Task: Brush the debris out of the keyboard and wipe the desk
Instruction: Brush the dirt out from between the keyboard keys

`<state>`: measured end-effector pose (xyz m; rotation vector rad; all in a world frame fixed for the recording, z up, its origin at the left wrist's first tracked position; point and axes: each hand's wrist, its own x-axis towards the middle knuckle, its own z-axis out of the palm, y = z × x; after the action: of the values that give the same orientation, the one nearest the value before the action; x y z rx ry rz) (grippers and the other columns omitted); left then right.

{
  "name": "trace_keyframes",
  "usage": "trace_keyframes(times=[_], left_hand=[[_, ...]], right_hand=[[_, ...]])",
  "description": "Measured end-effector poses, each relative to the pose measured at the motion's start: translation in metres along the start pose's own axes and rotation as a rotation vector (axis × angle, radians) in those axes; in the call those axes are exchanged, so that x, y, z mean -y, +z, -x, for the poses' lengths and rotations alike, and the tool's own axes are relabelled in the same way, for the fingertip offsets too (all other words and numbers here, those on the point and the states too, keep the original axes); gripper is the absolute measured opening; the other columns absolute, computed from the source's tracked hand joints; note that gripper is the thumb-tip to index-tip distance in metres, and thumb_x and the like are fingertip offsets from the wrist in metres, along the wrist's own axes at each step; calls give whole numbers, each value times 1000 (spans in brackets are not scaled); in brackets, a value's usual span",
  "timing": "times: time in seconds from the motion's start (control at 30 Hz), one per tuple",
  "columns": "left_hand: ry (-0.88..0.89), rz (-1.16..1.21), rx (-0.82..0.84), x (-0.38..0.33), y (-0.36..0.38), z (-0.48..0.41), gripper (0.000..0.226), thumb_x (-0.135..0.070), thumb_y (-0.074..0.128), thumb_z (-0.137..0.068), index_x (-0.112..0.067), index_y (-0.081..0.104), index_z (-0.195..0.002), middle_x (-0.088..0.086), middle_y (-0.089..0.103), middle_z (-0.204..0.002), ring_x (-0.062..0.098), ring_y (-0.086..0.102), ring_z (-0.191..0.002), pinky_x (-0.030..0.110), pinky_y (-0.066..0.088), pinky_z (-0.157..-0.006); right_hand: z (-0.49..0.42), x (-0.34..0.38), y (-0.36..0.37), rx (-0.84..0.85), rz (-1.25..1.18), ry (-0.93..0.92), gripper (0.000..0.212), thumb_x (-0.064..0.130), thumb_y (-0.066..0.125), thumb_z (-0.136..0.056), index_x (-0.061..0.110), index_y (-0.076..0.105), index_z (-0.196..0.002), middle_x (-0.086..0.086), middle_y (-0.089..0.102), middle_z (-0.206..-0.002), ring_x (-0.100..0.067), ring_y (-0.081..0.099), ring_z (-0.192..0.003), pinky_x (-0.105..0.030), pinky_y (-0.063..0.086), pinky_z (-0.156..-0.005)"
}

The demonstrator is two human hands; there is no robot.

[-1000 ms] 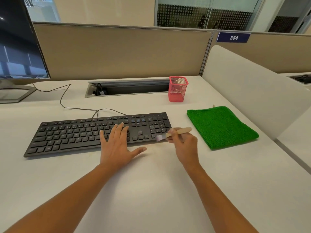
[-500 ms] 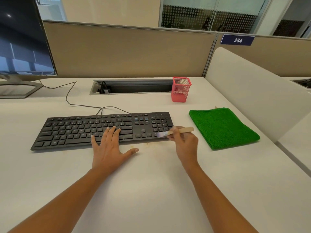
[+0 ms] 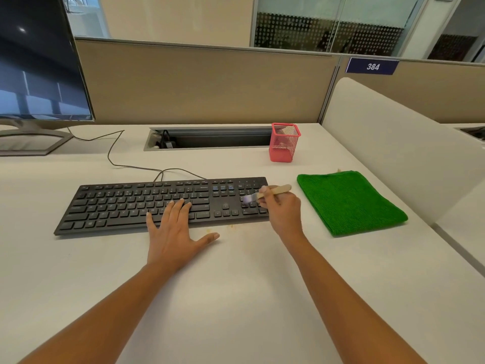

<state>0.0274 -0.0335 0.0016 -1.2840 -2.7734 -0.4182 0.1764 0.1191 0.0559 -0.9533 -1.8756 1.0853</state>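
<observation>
Head view. A flat black plastic keyboard (image 3: 126, 203) lies across the white desk (image 3: 236, 298). The left hand (image 3: 173, 232), fingers straight and spread, rests flat on the middle keys, with the thumb over the desk. The right hand (image 3: 282, 211) pinches a small wooden-handled brush (image 3: 273, 191), its blurred bristles over the number pad. Yellowish crumbs (image 3: 231, 226) lie just before the keyboard's front edge. A folded green microfibre cloth (image 3: 349, 200) lies to the right, and a pink mesh pen cup (image 3: 284, 143) stands behind.

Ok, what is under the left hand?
The left hand lies flat: its fingers cover keys in the lower rows of the keyboard, and its palm rests on the desk. Which keys are beneath cannot be seen.
</observation>
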Motion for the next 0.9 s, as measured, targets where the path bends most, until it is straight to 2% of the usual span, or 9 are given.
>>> trace_keyframes(times=[0.1,0.2,0.37,0.47,0.53,0.63,0.73,0.8,0.9], left_hand=[[-3,-5,2,0,-1,1,134,-97,-12,-45,-21,24,-148,-3,17,-158,15,6,-146,54,-4,-113],[-8,-6,6,0,0,0,135,-97,-13,-44,-20,24,-148,-3,17,-158,15,6,-146,54,-4,-113],[-6,-7,-4,0,1,-1,134,-97,-11,-45,-20,26,-148,-3,19,-157,15,8,-146,55,-1,-114],[-8,-26,3,0,0,-1,134,-97,-13,-44,-21,23,-148,-3,17,-157,15,7,-146,55,-1,-114],[-11,-32,6,0,0,-1,135,-97,-14,-43,-21,23,-148,-3,17,-157,15,7,-146,55,0,-114],[-16,-34,9,0,0,0,136,-97,-15,-42,-21,22,-149,-3,17,-158,15,7,-146,55,0,-115],[-18,-40,13,-1,-1,0,136,-97,-17,-41,-22,21,-149,-4,16,-158,15,6,-146,55,0,-115],[-19,-47,17,-2,-1,-1,136,-96,-17,-41,-22,21,-149,-4,15,-158,14,5,-146,55,0,-115],[-20,-43,18,-1,-1,-1,135,-96,-15,-42,-22,22,-149,-4,16,-158,14,6,-146,55,0,-115]], right_hand=[[-1,2,5,184,39,83,28,15,49,-96,-3,69,-99,-20,70,-95,-29,70,-84,-33,57,-80],[-3,3,0,229,50,148,26,11,47,-95,-2,69,-94,-18,70,-93,-25,69,-76,-27,58,-74],[2,-2,-4,51,26,62,28,19,50,-96,-2,70,-97,-17,72,-89,-27,70,-82,-35,57,-78],[13,-7,-2,133,-4,103,28,17,51,-95,-4,69,-99,-20,71,-90,-29,70,-83,-36,57,-81],[15,-11,-8,102,-54,146,24,14,51,-95,-2,69,-95,-20,71,-87,-29,70,-79,-38,57,-80],[16,-18,-28,-144,-91,119,20,10,51,-94,3,69,-88,-14,68,-77,-30,69,-75,-41,57,-77],[18,-23,-40,-313,49,80,25,12,51,-95,-5,70,-96,-17,70,-82,-29,67,-76,-35,54,-75],[25,-20,-34,-278,127,28,25,12,51,-95,-6,69,-98,-12,69,-80,-23,63,-71,-30,53,-70],[37,-18,-12,-125,122,-41,25,13,51,-95,-3,70,-97,-9,69,-79,-26,67,-71,-35,56,-70]])
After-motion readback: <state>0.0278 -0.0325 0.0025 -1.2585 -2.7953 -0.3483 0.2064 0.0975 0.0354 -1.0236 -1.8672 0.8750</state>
